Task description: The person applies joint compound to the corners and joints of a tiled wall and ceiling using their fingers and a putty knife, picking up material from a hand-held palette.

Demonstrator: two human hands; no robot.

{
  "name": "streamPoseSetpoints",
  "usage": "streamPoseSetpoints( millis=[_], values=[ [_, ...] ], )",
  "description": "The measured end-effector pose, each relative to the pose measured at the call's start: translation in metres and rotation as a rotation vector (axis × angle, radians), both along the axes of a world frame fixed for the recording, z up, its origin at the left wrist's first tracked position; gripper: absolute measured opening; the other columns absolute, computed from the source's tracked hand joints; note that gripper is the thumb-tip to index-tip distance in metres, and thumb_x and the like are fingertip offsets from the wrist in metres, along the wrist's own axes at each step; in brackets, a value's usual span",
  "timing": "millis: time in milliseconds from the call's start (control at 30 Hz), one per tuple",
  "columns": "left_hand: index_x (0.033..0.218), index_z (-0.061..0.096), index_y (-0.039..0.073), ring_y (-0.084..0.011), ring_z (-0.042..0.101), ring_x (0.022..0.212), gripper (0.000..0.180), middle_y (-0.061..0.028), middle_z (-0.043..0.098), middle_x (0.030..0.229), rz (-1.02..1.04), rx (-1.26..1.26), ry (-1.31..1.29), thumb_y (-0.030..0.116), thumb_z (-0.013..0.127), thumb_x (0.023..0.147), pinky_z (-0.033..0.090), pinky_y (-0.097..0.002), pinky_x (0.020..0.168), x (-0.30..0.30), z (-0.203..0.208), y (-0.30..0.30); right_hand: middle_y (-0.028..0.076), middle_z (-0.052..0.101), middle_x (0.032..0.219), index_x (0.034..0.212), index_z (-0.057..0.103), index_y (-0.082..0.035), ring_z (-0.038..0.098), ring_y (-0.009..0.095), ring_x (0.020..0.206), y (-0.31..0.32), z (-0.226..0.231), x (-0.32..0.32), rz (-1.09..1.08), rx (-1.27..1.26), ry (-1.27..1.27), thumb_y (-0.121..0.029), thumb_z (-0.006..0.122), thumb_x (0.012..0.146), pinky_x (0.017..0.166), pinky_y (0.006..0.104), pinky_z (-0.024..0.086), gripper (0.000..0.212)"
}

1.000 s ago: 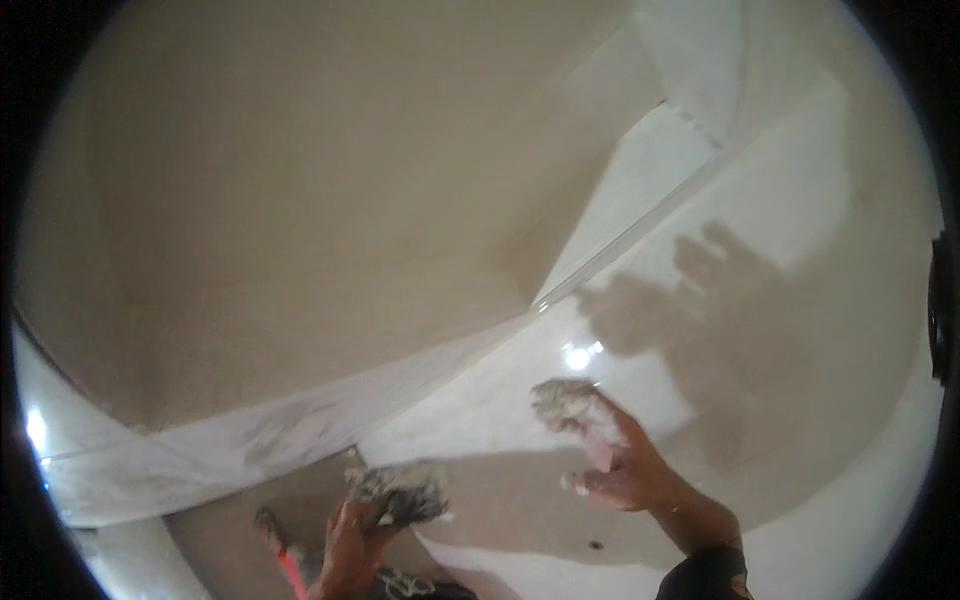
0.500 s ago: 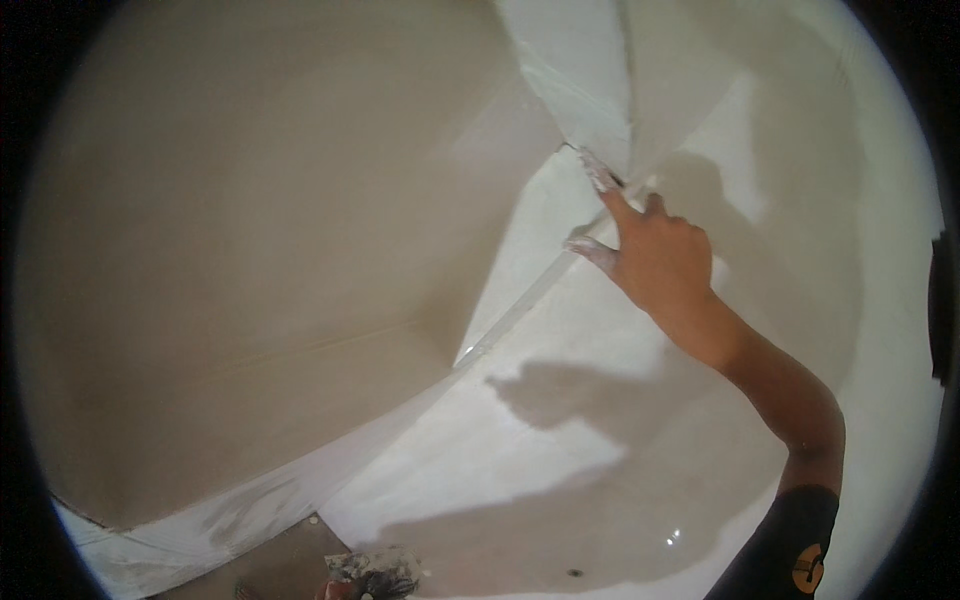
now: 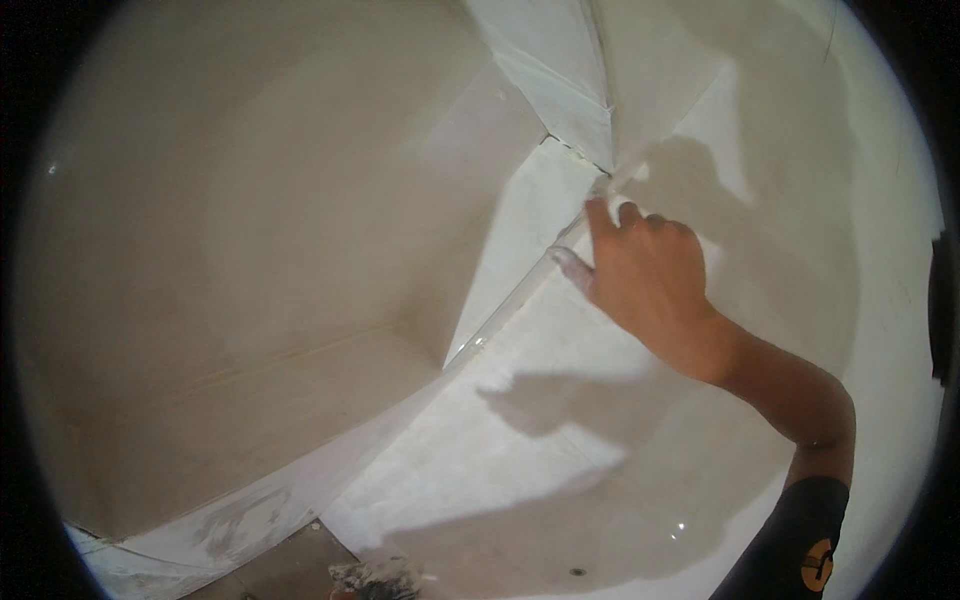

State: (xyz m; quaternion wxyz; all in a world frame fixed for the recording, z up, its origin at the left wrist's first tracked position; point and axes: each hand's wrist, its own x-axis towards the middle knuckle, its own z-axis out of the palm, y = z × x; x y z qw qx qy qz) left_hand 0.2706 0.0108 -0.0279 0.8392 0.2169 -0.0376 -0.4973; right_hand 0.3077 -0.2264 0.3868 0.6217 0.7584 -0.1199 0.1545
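Observation:
My right hand reaches up from the lower right to a pale, glossy edge strip along a ledge corner. Its index fingertip touches the strip near the upper end, and the whitened thumb lies apart from it, lower on the strip. The other fingers are loosely bent, and I see nothing held. At the bottom edge, a sliver of my left hand shows beside a lumpy, putty-smeared thing with a dark part. Its fingers are mostly cut off; it seems to grip that thing.
A white ledge face meets a pale upper panel at a dark, uneven gap. Left of it is a large beige recessed surface. A brownish surface lies at the lower left, and shadows cross the white wall.
My right index finger has drawn back from the dark gap down onto the edge strip. The thumb remains near the strip. The view has shifted slightly, and less of my left hand shows.

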Motion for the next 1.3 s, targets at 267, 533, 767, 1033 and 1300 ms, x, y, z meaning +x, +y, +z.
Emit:
streamPoseSetpoints(
  millis=[267, 533, 767, 1033, 1300],
  values=[
    [0.124, 0.048, -0.001, -0.0327, 0.057, 0.109, 0.046, -0.0171, 0.057, 0.119, -0.076, 0.103, 0.163, 0.034, 0.038, 0.097, 0.046, -0.0460, 0.095, -0.009, -0.049, 0.002, 0.009, 0.055, 0.059, 0.124, 0.053, -0.014, 0.054, 0.021, 0.044, -0.009, 0.005, 0.021, 0.060, -0.065, -0.040, -0.057, 0.061, 0.077, 0.038, 0.0308, 0.039, 0.064],
    [0.126, 0.046, 0.000, -0.0291, 0.060, 0.105, 0.050, -0.0169, 0.057, 0.120, -0.123, 0.303, 0.186, 0.039, 0.037, 0.097, 0.052, -0.0380, 0.086, -0.007, -0.053, -0.006, 0.007, 0.055, 0.059, 0.120, 0.054, -0.020, 0.056, 0.021, 0.048, -0.008, 0.016, 0.009, -0.049, -0.009, -0.054, -0.059, 0.057, 0.078, 0.043, 0.0320, 0.043, 0.057],
    [0.128, 0.045, -0.001, -0.0295, 0.058, 0.107, 0.052, -0.0178, 0.056, 0.121, -0.119, 0.109, 0.052, 0.040, 0.036, 0.097, 0.049, -0.0413, 0.090, -0.009, -0.049, -0.010, 0.009, 0.058, 0.061, 0.123, 0.053, -0.017, 0.058, 0.022, 0.049, 0.015, 0.011, -0.010, -0.136, 0.112, -0.062, -0.050, 0.057, 0.083, 0.043, 0.0326, 0.044, 0.052],
    [0.128, 0.046, 0.001, -0.0291, 0.059, 0.107, 0.049, -0.0166, 0.056, 0.122, -0.082, 0.180, 0.207, 0.038, 0.036, 0.097, 0.050, -0.0417, 0.089, -0.014, -0.071, -0.001, 0.012, 0.057, 0.062, 0.129, 0.048, -0.016, 0.058, 0.024, 0.049, -0.008, 0.014, 0.006, 0.077, 0.007, -0.017, -0.051, 0.057, 0.083, 0.042, 0.0342, 0.045, 0.058],
    [0.129, 0.045, 0.002, -0.0295, 0.059, 0.106, 0.049, -0.0157, 0.057, 0.121, -0.120, 0.196, 0.169, 0.038, 0.036, 0.097, 0.052, -0.0389, 0.086, -0.014, -0.075, 0.004, 0.011, 0.056, 0.062, 0.128, 0.050, -0.016, 0.057, 0.024, 0.047, -0.001, 0.004, -0.024, -0.060, 0.093, -0.053, -0.050, 0.059, 0.082, 0.042, 0.0335, 0.044, 0.059]
  ],
)
